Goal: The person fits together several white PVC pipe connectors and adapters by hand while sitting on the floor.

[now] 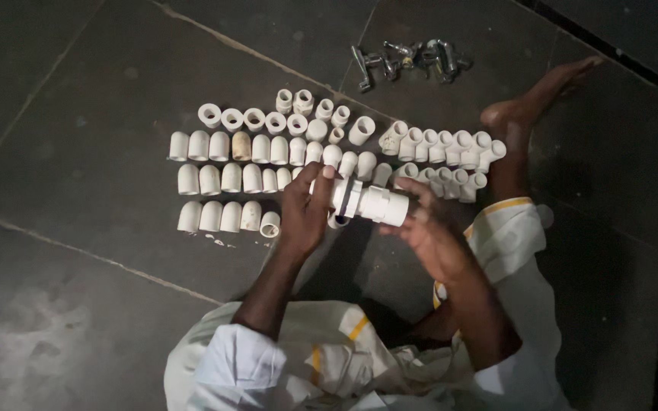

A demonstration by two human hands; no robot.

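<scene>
A plain indoor floor used as a plumbing work spot, in a home or small workshop; dark stone floor tiles [93, 152] with pale joints; rows of white plastic pipe fittings [237, 164] laid out on them; a heap of metal taps [409, 61] beyond; the person sits barefoot on the ground.

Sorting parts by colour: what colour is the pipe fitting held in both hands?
White, with the pipe fitting seen best in the head view.
</scene>
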